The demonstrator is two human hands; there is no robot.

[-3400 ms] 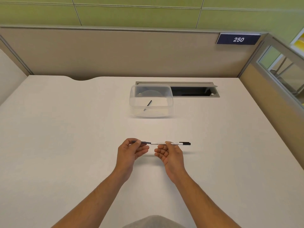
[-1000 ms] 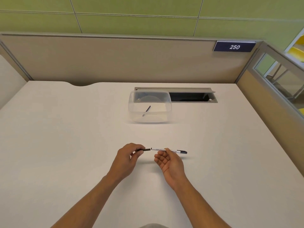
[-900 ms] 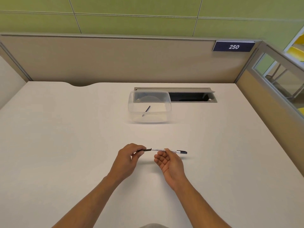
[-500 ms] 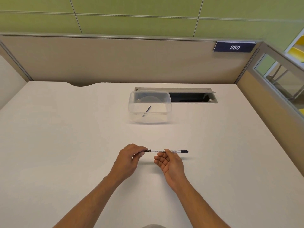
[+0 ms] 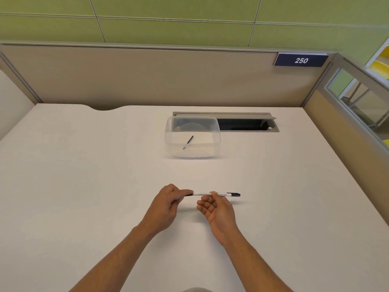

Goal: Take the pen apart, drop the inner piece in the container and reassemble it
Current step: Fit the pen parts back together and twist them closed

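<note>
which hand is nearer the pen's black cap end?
Right. The right hand pinches the pen mid-barrel, just left of the black cap end. The left hand grips the opposite end, farther away.

One pen [image 5: 210, 194], one container [image 5: 216, 133], two hands.

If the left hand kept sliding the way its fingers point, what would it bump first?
Probably the right hand, which pinches the same thin white pen whose dark end the left hand pinches; only a bare stretch of pen separates them.

Single head-worn view, angled down over the desk [image 5: 84, 186]
</note>
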